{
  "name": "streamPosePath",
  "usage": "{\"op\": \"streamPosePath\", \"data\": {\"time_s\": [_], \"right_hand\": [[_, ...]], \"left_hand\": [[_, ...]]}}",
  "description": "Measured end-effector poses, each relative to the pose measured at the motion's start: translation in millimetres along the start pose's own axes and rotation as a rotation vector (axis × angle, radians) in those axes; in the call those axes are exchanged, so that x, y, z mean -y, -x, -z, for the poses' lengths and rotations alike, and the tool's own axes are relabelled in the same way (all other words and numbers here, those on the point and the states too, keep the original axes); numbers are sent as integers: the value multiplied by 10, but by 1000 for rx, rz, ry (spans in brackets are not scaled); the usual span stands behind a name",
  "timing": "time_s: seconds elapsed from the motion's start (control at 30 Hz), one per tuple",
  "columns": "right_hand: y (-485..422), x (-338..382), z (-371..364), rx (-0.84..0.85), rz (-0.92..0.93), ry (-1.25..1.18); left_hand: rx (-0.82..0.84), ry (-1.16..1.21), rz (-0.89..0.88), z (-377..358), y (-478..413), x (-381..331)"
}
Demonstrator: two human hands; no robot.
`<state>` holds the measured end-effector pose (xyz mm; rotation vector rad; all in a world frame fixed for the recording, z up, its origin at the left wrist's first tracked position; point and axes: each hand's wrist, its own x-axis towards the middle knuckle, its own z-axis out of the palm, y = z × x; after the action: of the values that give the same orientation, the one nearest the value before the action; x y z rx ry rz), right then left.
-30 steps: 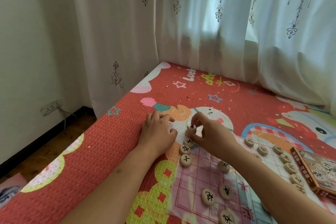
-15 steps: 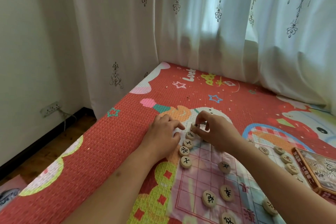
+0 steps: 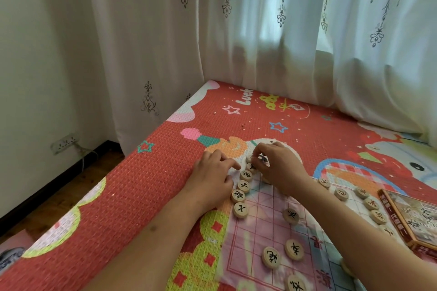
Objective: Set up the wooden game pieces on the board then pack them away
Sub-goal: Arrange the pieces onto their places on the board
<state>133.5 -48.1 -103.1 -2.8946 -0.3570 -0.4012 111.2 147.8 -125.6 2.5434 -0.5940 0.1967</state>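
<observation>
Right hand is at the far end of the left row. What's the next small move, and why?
Probably release the end piece and lift the right hand clear. Its fingers seem to pinch that piece, which already sits in line with the row, while the left hand rests beside the row on the mat.
</observation>
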Motion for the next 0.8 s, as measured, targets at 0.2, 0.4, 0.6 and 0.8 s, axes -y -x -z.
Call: {"op": "streamPosePath", "data": {"time_s": [0.2, 0.4, 0.6, 0.8], "right_hand": [[333, 168, 234, -119, 8, -20], [939, 497, 426, -48, 82, -3], [1402, 676, 698, -3, 57, -7], [2188, 723, 1079, 3, -32, -169]], "left_hand": [[37, -83, -1, -16, 0, -21], [62, -148, -13, -23, -1, -70], [101, -193, 12, -30, 8, -78], [105, -210, 18, -77, -35, -51]]}}
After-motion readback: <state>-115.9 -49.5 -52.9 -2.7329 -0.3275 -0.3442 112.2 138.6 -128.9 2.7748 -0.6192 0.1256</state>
